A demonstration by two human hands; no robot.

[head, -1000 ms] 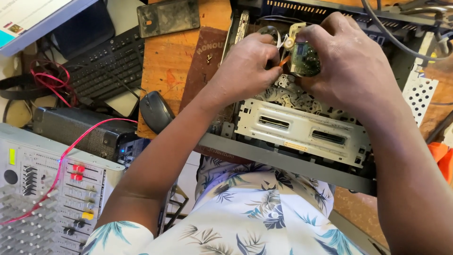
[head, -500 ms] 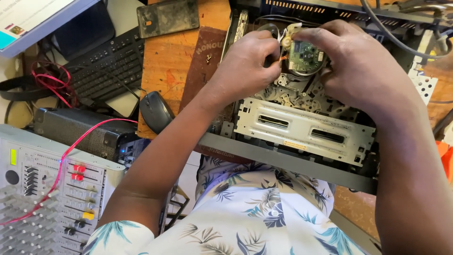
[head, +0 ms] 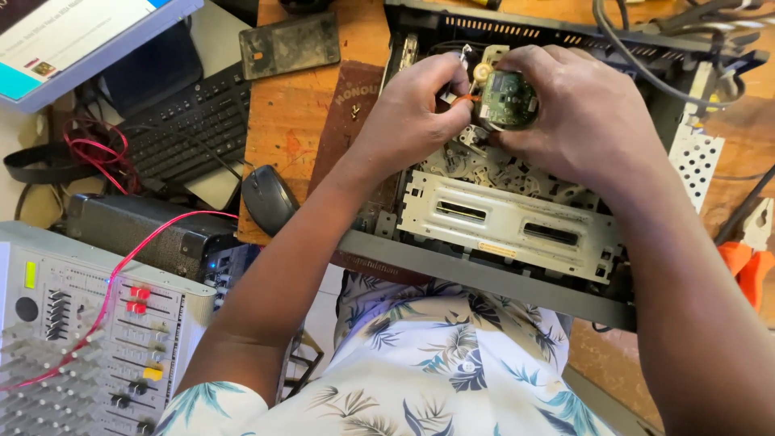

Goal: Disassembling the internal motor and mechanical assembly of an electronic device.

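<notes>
right hand (head: pixel 581 113) grasping round green circuit board (head: pixel 507 100), lifting it just above the opened player chassis (head: pixel 517 226) for access. left hand (head: pixel 412 113) pinching an orange-tipped part (head: pixel 462 99) at the board's left edge, steadying it. underside of board hiding behind fingers; pinched part too small for telling. pliers (head: pixel 747 258) right of chassis, partly cut off.

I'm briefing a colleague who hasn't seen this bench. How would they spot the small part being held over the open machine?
Start at the opened black player chassis in the middle of the wooden bench. Above its silver slotted plate, the right hand grips a small round green circuit board. It is the only green, disc-shaped piece among the grey gears.
</notes>
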